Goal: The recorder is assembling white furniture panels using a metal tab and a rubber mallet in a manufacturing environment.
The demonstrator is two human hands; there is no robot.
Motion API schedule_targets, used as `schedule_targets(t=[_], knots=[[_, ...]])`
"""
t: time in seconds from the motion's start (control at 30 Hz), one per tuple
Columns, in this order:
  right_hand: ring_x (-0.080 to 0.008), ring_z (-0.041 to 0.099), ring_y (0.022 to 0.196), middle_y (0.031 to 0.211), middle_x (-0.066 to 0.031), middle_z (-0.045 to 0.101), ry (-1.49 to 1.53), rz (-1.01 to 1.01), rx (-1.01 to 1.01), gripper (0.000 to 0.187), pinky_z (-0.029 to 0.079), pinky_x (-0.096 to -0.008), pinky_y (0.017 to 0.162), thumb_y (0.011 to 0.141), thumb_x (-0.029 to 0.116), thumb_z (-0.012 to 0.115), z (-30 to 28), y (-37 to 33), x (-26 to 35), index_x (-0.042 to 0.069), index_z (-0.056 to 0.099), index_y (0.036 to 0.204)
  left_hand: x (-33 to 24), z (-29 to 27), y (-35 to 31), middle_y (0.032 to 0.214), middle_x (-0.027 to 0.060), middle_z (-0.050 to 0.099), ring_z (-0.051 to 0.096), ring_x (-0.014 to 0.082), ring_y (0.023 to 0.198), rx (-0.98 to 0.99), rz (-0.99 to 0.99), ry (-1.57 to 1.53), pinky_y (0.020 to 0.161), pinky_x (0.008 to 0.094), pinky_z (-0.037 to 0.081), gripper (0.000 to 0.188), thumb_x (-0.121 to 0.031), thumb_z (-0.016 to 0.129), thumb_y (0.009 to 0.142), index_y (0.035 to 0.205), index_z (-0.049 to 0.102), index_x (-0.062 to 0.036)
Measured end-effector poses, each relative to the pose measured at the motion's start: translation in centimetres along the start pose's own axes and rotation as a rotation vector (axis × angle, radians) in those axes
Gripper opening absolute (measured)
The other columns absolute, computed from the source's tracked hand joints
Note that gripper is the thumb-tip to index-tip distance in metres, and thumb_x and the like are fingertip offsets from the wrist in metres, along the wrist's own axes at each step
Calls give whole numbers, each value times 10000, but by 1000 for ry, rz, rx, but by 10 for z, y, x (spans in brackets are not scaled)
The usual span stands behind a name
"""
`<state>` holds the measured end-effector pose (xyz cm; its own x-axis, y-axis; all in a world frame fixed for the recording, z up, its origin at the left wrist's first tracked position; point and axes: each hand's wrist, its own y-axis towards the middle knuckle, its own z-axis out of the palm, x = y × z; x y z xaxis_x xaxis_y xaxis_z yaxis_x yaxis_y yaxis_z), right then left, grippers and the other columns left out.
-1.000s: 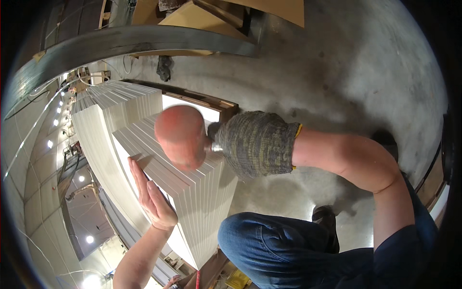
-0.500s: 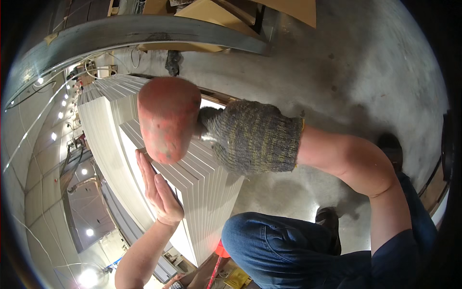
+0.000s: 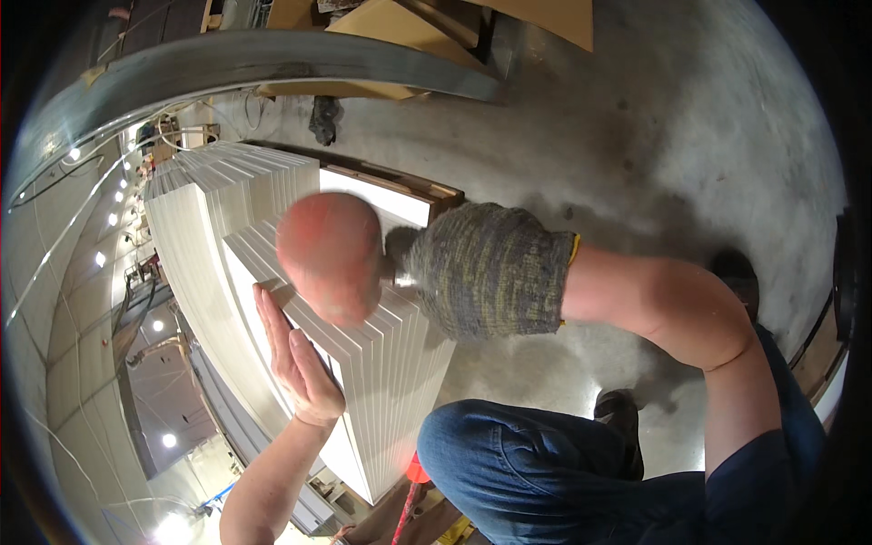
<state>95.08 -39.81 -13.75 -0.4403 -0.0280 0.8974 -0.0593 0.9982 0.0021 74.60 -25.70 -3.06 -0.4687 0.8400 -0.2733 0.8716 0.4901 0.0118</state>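
Note:
A worn red mallet (image 3: pixel 329 259) is gripped in my right hand (image 3: pixel 490 271), which wears a grey-green knitted glove. The mallet head is over the near ends of a stack of white panels (image 3: pixel 386 372); whether it touches them I cannot tell. My bare left hand (image 3: pixel 298 359) rests with fingers stretched out along the stack's side, just left of the mallet head. The glove hides most of the mallet's handle.
More white panels (image 3: pixel 263 182) stand behind, beside a wooden pallet edge (image 3: pixel 445 195). A grey metal beam (image 3: pixel 272 56) crosses the top, with cardboard (image 3: pixel 391 32) beyond it. A red-headed object (image 3: pixel 416 470) is below the stack, near my knee (image 3: pixel 463 436). Concrete floor (image 3: pixel 581 145) lies right.
The mallet and my right hand have moved down in the picture and slightly right, and the head has tilted. My left hand has stayed nearly in place.

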Motion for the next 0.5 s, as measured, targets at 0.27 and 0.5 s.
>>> schedule_targets(t=[0.27, 0.5], knots=[[-329, 656, 753, 784, -187, 654, -3, -13, -18, 370, 525, -425, 652, 679, 165, 616, -10, -5, 3, -7, 587, 1006, -5, -2, 1, 1447, 289, 227, 161, 371, 1381, 13, 20, 89, 1119, 408, 114, 535, -156, 275, 925, 1361, 232, 151], [-328, 655, 731, 780, -183, 653, 11, -70, -82, 327, 519, -436, 627, 690, 155, 623, -3, -5, -3, 4, 588, 978, -3, -1, 1, 1448, 295, 213, 155, 376, 1381, -5, -5, -13, 1119, 408, 120, 531, -154, 275, 930, 1360, 227, 153]])
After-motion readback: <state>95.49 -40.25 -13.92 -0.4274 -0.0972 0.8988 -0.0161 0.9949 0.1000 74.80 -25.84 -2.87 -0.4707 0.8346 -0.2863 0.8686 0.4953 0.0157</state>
